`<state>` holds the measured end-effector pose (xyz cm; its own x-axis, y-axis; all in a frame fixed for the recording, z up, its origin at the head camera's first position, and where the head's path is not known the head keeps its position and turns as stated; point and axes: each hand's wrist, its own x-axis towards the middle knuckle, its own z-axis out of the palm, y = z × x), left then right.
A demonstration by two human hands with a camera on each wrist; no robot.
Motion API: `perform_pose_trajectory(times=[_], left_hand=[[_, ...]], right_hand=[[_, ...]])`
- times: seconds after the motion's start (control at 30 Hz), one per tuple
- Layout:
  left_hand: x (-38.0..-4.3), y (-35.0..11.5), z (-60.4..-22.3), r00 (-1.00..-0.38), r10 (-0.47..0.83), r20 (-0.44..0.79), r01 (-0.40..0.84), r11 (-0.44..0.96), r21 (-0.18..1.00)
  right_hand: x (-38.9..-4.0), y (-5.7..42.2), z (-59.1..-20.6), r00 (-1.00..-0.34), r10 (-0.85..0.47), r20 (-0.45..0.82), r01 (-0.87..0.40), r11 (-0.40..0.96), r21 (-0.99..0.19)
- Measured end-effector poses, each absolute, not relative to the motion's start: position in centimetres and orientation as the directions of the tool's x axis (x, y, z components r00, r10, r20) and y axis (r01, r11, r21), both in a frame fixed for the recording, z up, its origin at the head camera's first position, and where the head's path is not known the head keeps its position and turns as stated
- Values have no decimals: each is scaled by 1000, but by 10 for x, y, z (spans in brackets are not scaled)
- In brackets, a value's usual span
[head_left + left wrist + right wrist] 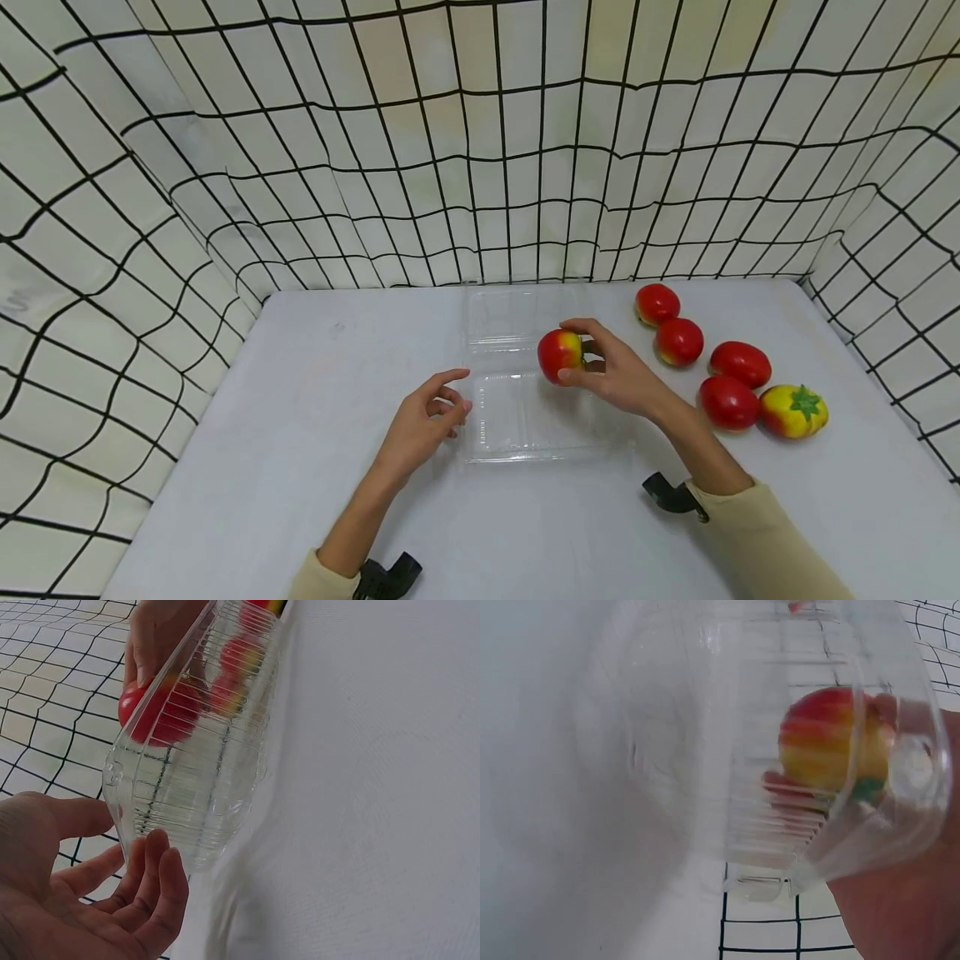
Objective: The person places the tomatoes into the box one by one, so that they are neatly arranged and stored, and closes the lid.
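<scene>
My right hand [613,372] grips a red and yellow toy tomato [557,353] between thumb and fingers, over the clear plastic clamshell box [517,417]. In the right wrist view the same tomato [817,742] shows through the clear wall, its green stem end toward the palm. Beside the box's left edge is my left hand [422,423], fingers loosely bent and holding nothing. Up close in the left wrist view, the left hand's fingertips [161,855] are right at the box's rim [112,776].
On the white table [322,392], several more toy tomatoes lie in a group to the right, among them a red one [729,402] and a yellow one [793,411] with a green star-shaped top. Black netting [510,167] encloses the back and sides.
</scene>
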<state>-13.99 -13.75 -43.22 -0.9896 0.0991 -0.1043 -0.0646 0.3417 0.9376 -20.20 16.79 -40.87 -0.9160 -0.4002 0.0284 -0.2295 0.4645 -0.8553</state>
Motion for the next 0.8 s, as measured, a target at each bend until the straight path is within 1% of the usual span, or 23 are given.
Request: perform_pose_trajectory(times=[0.13,0.47,0.8], left_hand=[[-140,-136,-431,-990,91,-110,-75,327,942],[-140,-136,-430,-989,87,-116,-82,325,942],[-140,-138,-430,-990,89,-112,-79,318,945]], right_hand=[[-201,162,-411,-918,-394,36,-241,485,-841],[-200,145,-416,-903,-413,122,-334,495,-802],[-198,131,-421,-900,-418,121,-339,500,-797]])
